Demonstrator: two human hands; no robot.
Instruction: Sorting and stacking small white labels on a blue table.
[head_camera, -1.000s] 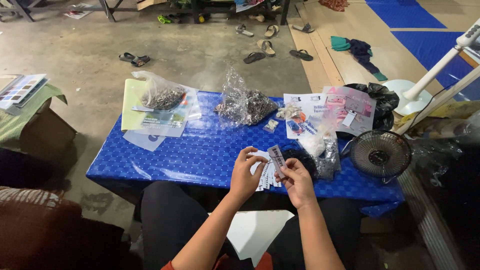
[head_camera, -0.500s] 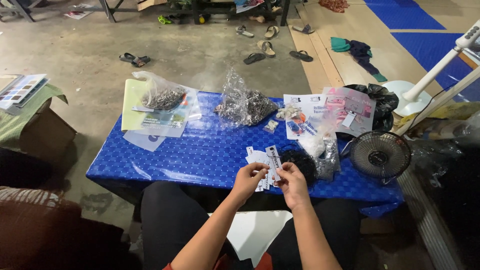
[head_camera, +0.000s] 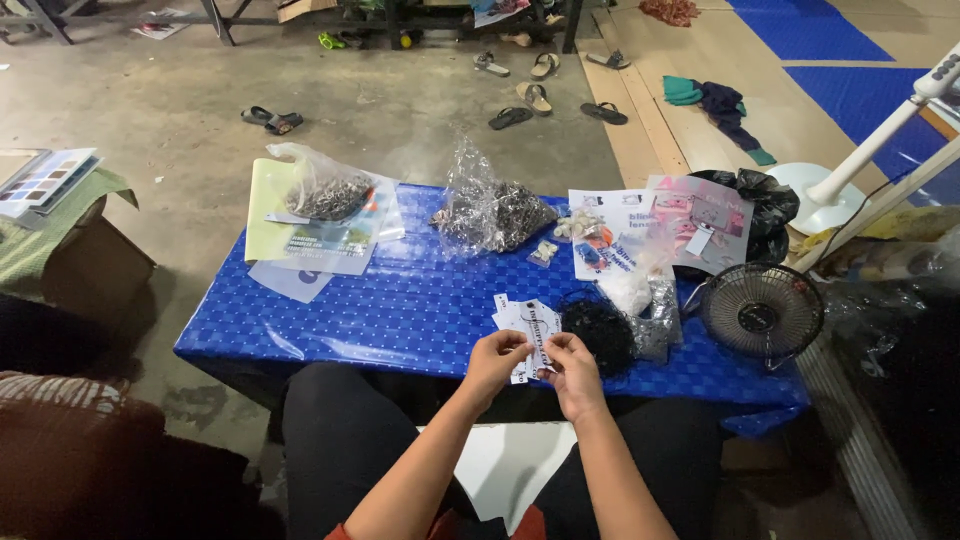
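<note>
My left hand (head_camera: 494, 362) and my right hand (head_camera: 573, 372) meet at the near edge of a low table with a blue patterned cover (head_camera: 400, 300). Both pinch a small white printed card (head_camera: 535, 338) between thumb and fingers. More white cards (head_camera: 506, 312) lie on the cover just behind it. A black tangled bundle (head_camera: 598, 332) sits right beside my right hand.
On the table: a clear bag of small dark parts (head_camera: 490, 212), another bag on yellow-green sheets (head_camera: 318, 198), printed leaflets (head_camera: 625, 230), a black bag (head_camera: 765, 205). A small black fan (head_camera: 762, 312) stands at the right end. A cardboard box (head_camera: 85, 265) and sandals (head_camera: 270, 120) sit on the concrete floor.
Both hands have drawn back toward me and lower, from over the cards to the table's near edge, still holding the white card.
</note>
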